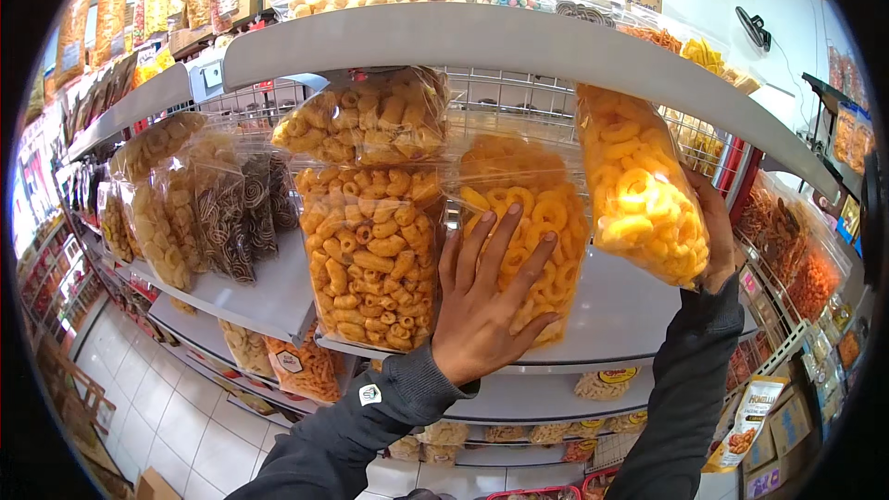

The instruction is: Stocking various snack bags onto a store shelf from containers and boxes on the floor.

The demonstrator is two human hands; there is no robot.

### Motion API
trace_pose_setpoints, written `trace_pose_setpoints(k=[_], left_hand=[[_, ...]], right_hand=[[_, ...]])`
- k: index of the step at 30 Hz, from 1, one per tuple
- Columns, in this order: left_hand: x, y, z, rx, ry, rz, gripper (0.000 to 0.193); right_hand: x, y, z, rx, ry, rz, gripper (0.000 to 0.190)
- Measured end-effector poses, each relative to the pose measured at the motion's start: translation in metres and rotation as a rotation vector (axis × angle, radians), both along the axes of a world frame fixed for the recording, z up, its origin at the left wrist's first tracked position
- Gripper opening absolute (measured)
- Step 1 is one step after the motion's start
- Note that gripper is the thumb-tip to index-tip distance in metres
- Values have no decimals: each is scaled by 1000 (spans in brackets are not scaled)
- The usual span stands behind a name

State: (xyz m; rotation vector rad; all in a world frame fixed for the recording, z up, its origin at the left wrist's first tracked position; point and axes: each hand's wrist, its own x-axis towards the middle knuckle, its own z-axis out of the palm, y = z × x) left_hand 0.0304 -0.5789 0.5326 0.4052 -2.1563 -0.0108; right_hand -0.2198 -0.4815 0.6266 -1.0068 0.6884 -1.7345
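My left hand [479, 298], fingers spread, lies flat against the front of a clear bag of yellow ring snacks [566, 222] standing on the middle shelf. Over at the right, my right hand [715, 229] grips the outer side of a second bag of yellow ring snacks [639, 173]; it hangs tilted above the shelf surface, its top reaching under the shelf overhead. Most of my right fingers are hidden behind that bag. Left of my left hand stands a bag of orange-brown tube snacks [371, 257], with another tube-snack bag [368, 114] above it.
The upper shelf's grey edge [430, 35] curves above both hands. Bags of dark spiral snacks [226, 222] and pale snacks [160, 229] stand at left. A wire grid [514, 94] backs the shelf. Lower shelves [542, 396] hold more bags. Cardboard boxes [778, 423] sit at lower right.
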Motion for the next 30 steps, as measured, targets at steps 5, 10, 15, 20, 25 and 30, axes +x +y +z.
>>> trace_pose_setpoints(k=[5,10,15,20,25,30], left_hand=[[1,-11,-6,-45,-39,53,77],[0,-11,-6,-69,-47,55,73],[-6,-4,-14,-12,16,18,71],[-3,28,-32,38,257,-230,48],[-30,38,-59,127,152,-593,37],[-51,42,-69,278,3,-679,27]], right_hand=[[-44,14,-38,-32,29,-19,41],[-113,12,-110,-15,86,-263,49],[-131,-41,-140,44,281,-289,63],[-128,-82,-133,57,261,-211,64],[-146,-99,-149,104,188,-122,64],[-155,-105,-146,125,277,-26,68]])
